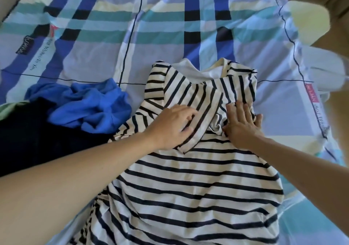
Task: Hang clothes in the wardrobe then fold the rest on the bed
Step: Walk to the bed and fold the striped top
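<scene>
Looking down from the head view, the striped shirt lies on the bed, directly in front of the person. Its long axis runs straight away from them: the hem is nearest, at the bottom of the view, and the collar is farthest. One striped sleeve is turned in on a slant across the chest.

The left hand sits on this sleeve with its fingers bent and their tips on the cloth. Whether it pinches a fold or only pins it down, I cannot tell. The right hand lies flat just beside it, fingers straight and relaxed, pressing the bunched cloth near the shirt's right shoulder and gripping nothing. Both hands rest on the far half of the shirt, while the long lower body stretches back toward the person, still wrinkled.

A crumpled blue garment and a dark garment lie to the left, close to the shirt's edge, seemingly waiting to be folded.

The folding looks to be at its early stage. The right side is probably next, and the right hand is already touching it. After that, the hem would need lifting away from the person toward the collar, along the long axis.
</scene>
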A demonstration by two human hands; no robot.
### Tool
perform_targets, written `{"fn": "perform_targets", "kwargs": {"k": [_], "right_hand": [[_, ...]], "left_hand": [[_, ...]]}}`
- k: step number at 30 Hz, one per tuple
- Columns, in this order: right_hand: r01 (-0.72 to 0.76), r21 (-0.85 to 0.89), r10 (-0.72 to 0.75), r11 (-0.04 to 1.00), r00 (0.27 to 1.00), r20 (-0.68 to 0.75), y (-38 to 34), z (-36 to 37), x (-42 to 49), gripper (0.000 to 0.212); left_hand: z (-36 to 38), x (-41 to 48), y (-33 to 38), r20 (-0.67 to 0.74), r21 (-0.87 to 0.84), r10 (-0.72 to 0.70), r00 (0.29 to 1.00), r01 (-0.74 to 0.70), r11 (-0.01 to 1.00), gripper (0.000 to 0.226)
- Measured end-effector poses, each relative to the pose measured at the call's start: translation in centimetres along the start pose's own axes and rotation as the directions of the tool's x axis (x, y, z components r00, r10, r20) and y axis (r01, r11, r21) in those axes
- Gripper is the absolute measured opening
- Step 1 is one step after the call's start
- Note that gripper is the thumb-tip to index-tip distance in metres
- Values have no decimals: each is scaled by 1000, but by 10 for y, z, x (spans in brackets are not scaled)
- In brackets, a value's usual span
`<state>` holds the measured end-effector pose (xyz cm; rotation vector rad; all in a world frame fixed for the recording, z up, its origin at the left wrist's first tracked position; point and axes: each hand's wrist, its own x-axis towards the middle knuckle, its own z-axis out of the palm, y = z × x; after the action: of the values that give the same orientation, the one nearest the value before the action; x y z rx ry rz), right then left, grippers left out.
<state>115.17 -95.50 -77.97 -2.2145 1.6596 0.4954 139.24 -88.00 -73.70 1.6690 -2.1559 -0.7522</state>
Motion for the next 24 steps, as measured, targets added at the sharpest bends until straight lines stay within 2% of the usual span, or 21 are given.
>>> {"fn": "perform_targets", "kwargs": {"k": [2, 3, 6, 7, 9, 12, 15, 16, 18, 19, 20, 21, 23, 24], "right_hand": [[7, -5, -7, 1000, 1000, -13, -1, -7, -3, 75], [16, 17, -15, 1000, 998, -68, -3, -12, -4, 75], [116, 34, -95, 993, 923, -372, -9, -32, 2, 66], [153, 14, -132, 988, 892, -432, -12, -39, 9, 67], [195, -20, -181, 981, 863, -471, -14, -52, 28, 79], [152, -40, -156, 988, 914, -374, -5, -68, 63, 110], [57, -17, -59, 998, 978, -201, 10, -80, 89, 146], [41, 31, -35, 999, 988, -152, 13, -82, 93, 152], [16, 154, -3, 988, 997, -80, 15, -82, 98, 156], [8, 218, 5, 976, 998, -60, 15, -83, 99, 152], [4, 270, 7, 963, 999, -39, 15, -84, 99, 139], [2, 292, 1, 956, 1000, -11, 15, -87, 97, 115], [22, 260, -37, 965, 998, 51, 15, -96, 90, 64], [41, 221, -57, 974, 996, 67, 15, -96, 86, 49]], "left_hand": [[8, 0, -14, -97, 109, -69, 993, 79, 991, 41], [9, 3, -20, -99, 171, -104, 990, 120, 978, 46], [7, 17, -36, 83, 353, -229, 970, 187, 917, 71], [7, 23, -41, 133, 389, -285, 949, 215, 896, 75], [8, 34, -51, 144, 413, -392, 909, 305, 858, 79], [0, 48, -66, 45, 423, -538, 841, 472, 773, 81], [-18, 67, -74, -163, 386, -587, 793, 599, 701, 85], [-23, 76, -73, -215, 308, -589, 779, 627, 716, 90], [-34, 93, -67, -218, 60, -636, 740, 661, 748, 117], [-37, 100, -64, -187, -46, -675, 714, 680, 732, 131], [-41, 107, -62, -155, -133, -713, 684, 701, 701, 139], [-46, 112, -60, -113, -194, -743, 659, 719, 667, 139], [-50, 111, -54, 8, -176, -752, 659, 741, 648, 116], [-49, 107, -53, 60, -135, -734, 677, 734, 666, 100]]}}
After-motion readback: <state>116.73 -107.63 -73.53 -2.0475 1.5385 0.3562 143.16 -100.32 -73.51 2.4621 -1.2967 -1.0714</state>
